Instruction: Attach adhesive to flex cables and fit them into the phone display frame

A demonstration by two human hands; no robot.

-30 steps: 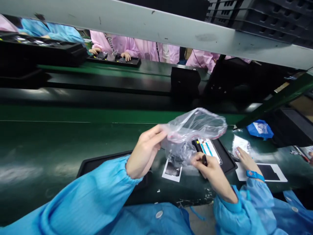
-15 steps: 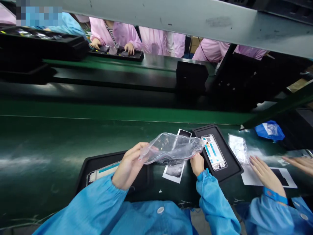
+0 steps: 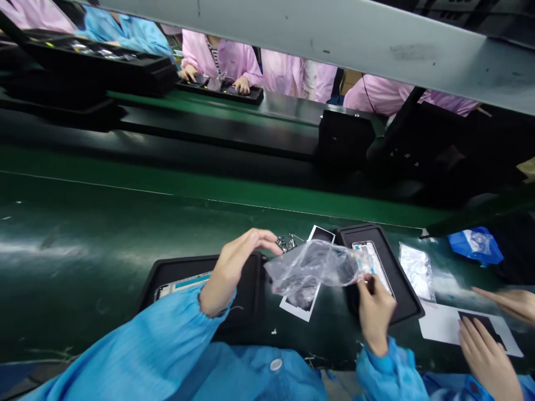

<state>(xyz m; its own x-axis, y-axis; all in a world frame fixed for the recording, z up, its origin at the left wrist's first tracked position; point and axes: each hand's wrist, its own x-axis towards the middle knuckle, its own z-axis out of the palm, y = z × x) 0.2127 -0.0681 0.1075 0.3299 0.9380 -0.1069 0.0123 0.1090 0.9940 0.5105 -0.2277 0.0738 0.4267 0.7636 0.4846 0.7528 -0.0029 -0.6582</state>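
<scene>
Bag point(image 3: 313, 264), long axis crosswise, right end and dark item point(image 3: 370, 285) pinched in right hand point(image 3: 376, 309); left hand point(image 3: 229, 268) loosely spread, empty.

Green workbench point(image 3: 96, 228) stretches across the foreground | pale gray beam point(image 3: 288, 28) slants above, its face smudged | dark green post point(image 3: 480, 216) angles in at right | second green bench point(image 3: 288, 109) runs beyond a dark strip point(image 3: 234, 133) | white light glares off the glossy workbench
</scene>
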